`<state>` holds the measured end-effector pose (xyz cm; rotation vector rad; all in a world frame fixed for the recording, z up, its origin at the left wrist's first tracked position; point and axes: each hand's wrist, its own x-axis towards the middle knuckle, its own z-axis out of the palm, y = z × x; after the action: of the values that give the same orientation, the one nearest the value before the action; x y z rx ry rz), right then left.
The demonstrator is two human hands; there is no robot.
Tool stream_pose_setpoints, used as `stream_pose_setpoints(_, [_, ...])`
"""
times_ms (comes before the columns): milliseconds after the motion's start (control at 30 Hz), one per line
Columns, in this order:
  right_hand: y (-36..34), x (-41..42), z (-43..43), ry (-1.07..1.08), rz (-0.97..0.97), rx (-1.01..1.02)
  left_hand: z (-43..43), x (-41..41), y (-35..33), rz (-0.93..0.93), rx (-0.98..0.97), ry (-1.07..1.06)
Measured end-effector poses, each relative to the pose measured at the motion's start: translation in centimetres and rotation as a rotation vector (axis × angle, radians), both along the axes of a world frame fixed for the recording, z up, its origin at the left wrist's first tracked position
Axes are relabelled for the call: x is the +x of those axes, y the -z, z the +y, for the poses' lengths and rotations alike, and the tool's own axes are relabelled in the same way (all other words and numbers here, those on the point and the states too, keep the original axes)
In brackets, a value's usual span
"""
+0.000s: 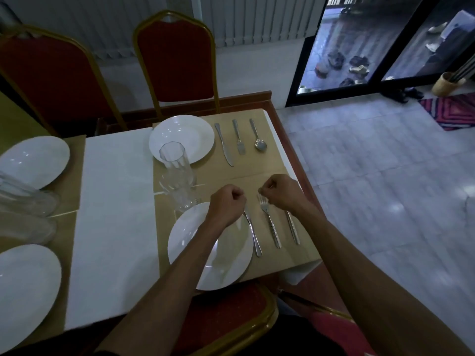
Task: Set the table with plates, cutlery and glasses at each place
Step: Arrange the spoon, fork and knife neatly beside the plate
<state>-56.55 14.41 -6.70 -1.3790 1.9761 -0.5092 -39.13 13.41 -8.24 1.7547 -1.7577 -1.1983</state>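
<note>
Near place, cutlery alignment.
- L hand (226, 199): fingers curled over knife (252, 235) tip; grip can't tell.
- R hand (280, 191): curled over spoon (292, 227) bowl, which is hidden; grip can't tell.
- Fork (269, 222): betw. both fists.
- Advice: nudge tips level, handles parallel, knife clear of plate (231, 265) rim.

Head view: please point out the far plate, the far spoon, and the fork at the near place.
far plate (191, 131), head view, on the bare centre of the plate.
far spoon (256, 134), head view, on the lower handle.
near fork (270, 224), head view, on the middle of the handle.
</note>
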Motion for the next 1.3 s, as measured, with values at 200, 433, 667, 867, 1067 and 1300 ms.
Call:
stream_pose_setpoints(200, [-0.2, -0.1, -1.6, -0.03, -0.011, 0.012, -1.3, 0.0, 0.0, 0.022, 0.026, -0.014])
stream_pose_setpoints(433, [0.6, -1.5, -5.1, -0.094, -0.051, 0.027, -5.1, -1.6, 2.5, -0.052, 0.087, -0.101])
stream_pose_setpoints(667, [2.3, -5.4, -10.9, -0.199, -0.076, 0.057, -9.3, -3.3, 6.7, -0.347, -0.174, -0.159])
stream_pose_setpoints(867, [2.2, -7.9, -17.5, -0.233, -0.076, -0.026, -11.9, -4.0, 10.5, -0.553, -0.285, -0.239])
stream_pose_setpoints(1067, [3.8, -7.0, -22.1, -0.292, -0.13, -0.035, -14.2, -5.6, 12.7, -0.575, -0.344, -0.377])
stream_pose_setpoints(1300, [6.8, -8.9, -27.0, -0.152, -0.132, -0.055, -13.9, -6.1, 13.5, -0.62, -0.388, -0.421])
